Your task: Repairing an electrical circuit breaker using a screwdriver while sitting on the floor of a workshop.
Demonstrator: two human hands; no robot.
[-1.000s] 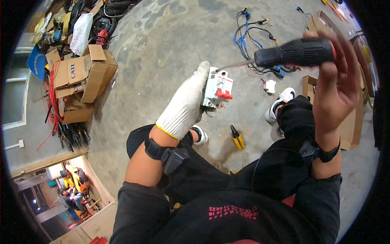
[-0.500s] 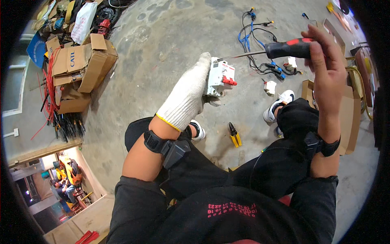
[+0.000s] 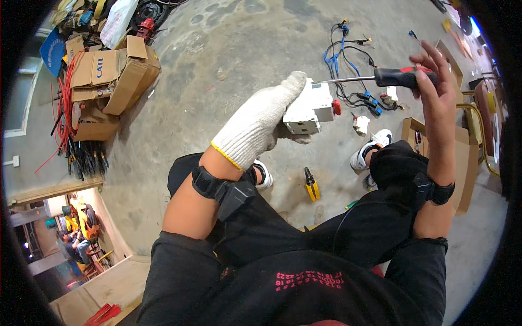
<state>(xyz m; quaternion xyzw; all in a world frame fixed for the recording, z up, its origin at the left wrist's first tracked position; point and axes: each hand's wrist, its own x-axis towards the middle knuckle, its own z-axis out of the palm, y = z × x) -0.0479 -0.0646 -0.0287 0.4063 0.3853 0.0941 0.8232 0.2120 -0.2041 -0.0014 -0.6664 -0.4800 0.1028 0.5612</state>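
Note:
In a white knit glove, my left hand (image 3: 261, 119) is closed around a white circuit breaker (image 3: 312, 106) with a red switch lever. My bare right hand (image 3: 439, 89) has thumb and fingers on the black and red handle of a screwdriver (image 3: 399, 77). The screwdriver lies nearly level, its shaft reaching left to the top of the breaker; whether the tip sits in a screw cannot be made out. Below, on the floor, lies a yellow-handled wire stripper or cutter (image 3: 311, 185). Two more small white devices (image 3: 360, 124) rest on the floor to the right.
Blue and black cables (image 3: 348, 65) with connectors lie ahead on the concrete floor. An open cardboard box (image 3: 465, 163) stands by my right knee. Cardboard boxes (image 3: 103, 81) and red cable (image 3: 66, 103) are heaped at the left. A person (image 3: 76, 244) sits beyond a doorway.
My left hand has shifted right and tilted the breaker, turning its end face toward me. The screwdriver and right hand have moved slightly right and down, and the right fingers have re-spread on the handle.

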